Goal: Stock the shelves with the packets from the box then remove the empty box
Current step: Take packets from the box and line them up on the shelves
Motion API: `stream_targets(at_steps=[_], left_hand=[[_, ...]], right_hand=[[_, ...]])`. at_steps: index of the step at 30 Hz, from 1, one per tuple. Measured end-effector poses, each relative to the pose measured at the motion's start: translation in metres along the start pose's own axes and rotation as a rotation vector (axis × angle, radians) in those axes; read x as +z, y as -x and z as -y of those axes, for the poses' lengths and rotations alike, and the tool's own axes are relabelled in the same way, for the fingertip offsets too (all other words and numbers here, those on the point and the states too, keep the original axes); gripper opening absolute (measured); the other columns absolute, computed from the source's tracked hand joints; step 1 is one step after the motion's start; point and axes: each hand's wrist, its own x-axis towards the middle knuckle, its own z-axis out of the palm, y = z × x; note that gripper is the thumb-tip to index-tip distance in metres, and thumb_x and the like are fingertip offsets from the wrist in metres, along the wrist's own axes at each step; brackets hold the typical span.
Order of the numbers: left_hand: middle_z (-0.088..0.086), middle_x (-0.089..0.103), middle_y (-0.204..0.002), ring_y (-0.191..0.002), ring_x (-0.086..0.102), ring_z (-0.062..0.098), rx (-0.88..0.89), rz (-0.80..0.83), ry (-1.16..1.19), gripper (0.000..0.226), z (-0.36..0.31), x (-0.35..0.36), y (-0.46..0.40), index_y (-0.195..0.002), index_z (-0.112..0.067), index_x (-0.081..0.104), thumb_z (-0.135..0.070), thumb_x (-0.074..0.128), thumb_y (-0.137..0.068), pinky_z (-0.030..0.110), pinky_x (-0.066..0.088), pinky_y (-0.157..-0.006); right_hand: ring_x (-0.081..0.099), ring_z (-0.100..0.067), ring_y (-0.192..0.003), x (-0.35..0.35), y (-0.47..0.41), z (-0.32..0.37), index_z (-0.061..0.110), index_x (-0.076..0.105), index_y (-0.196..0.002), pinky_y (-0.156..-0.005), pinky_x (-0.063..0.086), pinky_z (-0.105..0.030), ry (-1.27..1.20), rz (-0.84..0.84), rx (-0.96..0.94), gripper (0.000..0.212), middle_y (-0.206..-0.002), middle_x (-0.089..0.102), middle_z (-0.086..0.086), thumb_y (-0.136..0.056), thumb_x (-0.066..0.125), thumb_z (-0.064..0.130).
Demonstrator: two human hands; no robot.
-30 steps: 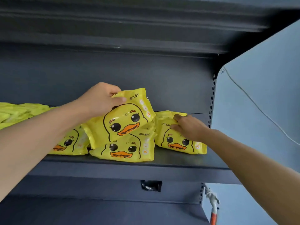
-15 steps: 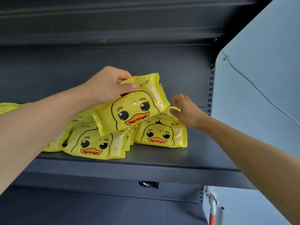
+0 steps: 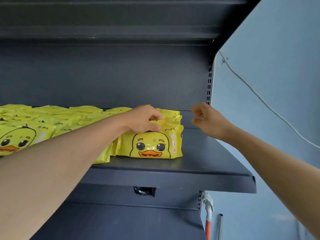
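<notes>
Several yellow packets with a duck face stand in rows on the dark shelf (image 3: 199,163). The front right packet (image 3: 150,146) stands upright, facing me. My left hand (image 3: 143,119) reaches over it and pinches its top edge between thumb and fingers. More packets (image 3: 171,115) stand behind it. My right hand (image 3: 206,118) hovers to the right of the row, fingers curled, holding nothing. Another duck packet (image 3: 15,141) shows at the far left. The box is out of view.
The shelf's bare right end (image 3: 207,144) lies beside the packets. A blue wall (image 3: 268,84) with a thin cable (image 3: 259,97) stands right of the slotted upright (image 3: 209,84). Another shelf (image 3: 121,28) hangs overhead. An orange-handled tool (image 3: 208,220) hangs below right.
My left hand has set the lifted packet down upright at the front of the row. My right hand has let go of the right packets and drawn off to the right.
</notes>
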Motion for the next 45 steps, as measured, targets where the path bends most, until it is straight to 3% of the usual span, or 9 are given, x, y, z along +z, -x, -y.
stream_targets(at_steps=[4, 9, 14, 19, 21, 29, 34, 40, 45], left_hand=[[-0.007, 0.064, -0.093, -0.089, 0.057, 0.014, -0.089, -0.17, 0.0, 0.014, 0.006, -0.002, 0.006, -0.095, -0.028, 0.062, -0.03, 0.069, -0.083, 0.029, 0.046, -0.079], [-0.014, 0.062, -0.092, -0.095, 0.055, 0.013, -0.145, -0.28, -0.04, 0.014, 0.017, -0.025, 0.028, -0.096, -0.029, 0.061, -0.031, 0.067, -0.084, 0.043, 0.049, -0.089], [-0.015, 0.062, -0.088, -0.095, 0.058, 0.014, -0.218, -0.311, -0.036, 0.015, 0.039, -0.057, 0.075, -0.097, -0.028, 0.061, -0.025, 0.067, -0.084, 0.044, 0.05, -0.089], [-0.016, 0.061, -0.085, -0.091, 0.058, 0.012, -0.358, -0.278, -0.052, 0.02, 0.075, -0.079, 0.138, -0.103, -0.024, 0.061, -0.022, 0.067, -0.085, 0.039, 0.05, -0.088], [-0.012, 0.061, -0.087, -0.089, 0.058, 0.013, -0.401, -0.266, -0.052, 0.022, 0.089, -0.085, 0.167, -0.105, -0.022, 0.061, -0.022, 0.068, -0.085, 0.032, 0.049, -0.081], [-0.009, 0.064, -0.086, -0.085, 0.059, 0.013, -0.564, -0.221, 0.025, 0.019, 0.156, -0.096, 0.301, -0.101, -0.024, 0.059, -0.017, 0.067, -0.084, 0.025, 0.043, -0.065], [-0.013, 0.063, -0.088, -0.09, 0.059, 0.013, -0.67, -0.115, 0.038, 0.019, 0.2, -0.083, 0.396, -0.1, -0.027, 0.056, -0.023, 0.066, -0.084, 0.039, 0.05, -0.086], [-0.009, 0.066, -0.092, -0.09, 0.062, 0.016, -0.849, 0.001, 0.094, 0.02, 0.244, -0.046, 0.508, -0.098, -0.029, 0.058, -0.025, 0.067, -0.081, 0.044, 0.053, -0.084], [-0.012, 0.065, -0.093, -0.094, 0.062, 0.015, -0.927, 0.101, 0.067, 0.016, 0.279, -0.009, 0.585, -0.093, -0.028, 0.057, -0.026, 0.068, -0.082, 0.036, 0.049, -0.089]], right_hand=[[0.048, -0.024, -0.109, 0.003, 0.001, 0.009, 0.009, 0.044, -0.123, -0.081, 0.041, -0.028, 0.006, -0.008, -0.001, 0.032, -0.117, 0.05, -0.008, -0.092, 0.052, 0.013], [0.051, -0.022, -0.108, 0.011, -0.005, 0.037, 0.011, 0.046, -0.123, -0.083, 0.041, -0.027, 0.007, -0.008, -0.047, 0.037, -0.115, 0.053, -0.006, -0.089, 0.059, 0.019], [0.051, -0.022, -0.108, 0.021, -0.004, 0.089, 0.013, 0.046, -0.124, -0.09, 0.044, -0.033, 0.028, 0.012, -0.156, 0.038, -0.115, 0.053, -0.005, -0.09, 0.06, 0.024], [0.052, -0.02, -0.109, 0.046, 0.01, 0.153, 0.015, 0.047, -0.125, -0.094, 0.044, -0.033, 0.025, 0.056, -0.237, 0.04, -0.12, 0.054, -0.004, -0.089, 0.061, 0.026], [0.052, -0.019, -0.109, 0.061, 0.017, 0.18, 0.016, 0.047, -0.125, -0.093, 0.044, -0.032, 0.005, 0.075, -0.263, 0.041, -0.121, 0.053, -0.004, -0.089, 0.061, 0.027], [0.054, -0.019, -0.101, 0.142, 0.072, 0.291, 0.015, 0.046, -0.123, -0.076, 0.044, -0.028, -0.088, 0.213, -0.298, 0.04, -0.118, 0.051, -0.003, -0.088, 0.062, 0.026], [0.049, -0.014, -0.098, 0.214, 0.122, 0.346, 0.013, 0.045, -0.125, -0.081, 0.037, -0.023, -0.134, 0.388, -0.289, 0.043, -0.118, 0.05, -0.003, -0.088, 0.062, 0.026], [0.048, -0.014, -0.1, 0.311, 0.185, 0.388, 0.016, 0.04, -0.129, -0.082, 0.039, -0.023, -0.16, 0.637, -0.243, 0.047, -0.125, 0.046, -0.005, -0.089, 0.061, 0.028], [0.049, -0.018, -0.11, 0.385, 0.227, 0.415, 0.014, 0.039, -0.131, -0.083, 0.038, -0.023, -0.124, 0.799, -0.241, 0.05, -0.127, 0.046, -0.007, -0.088, 0.062, 0.028]])
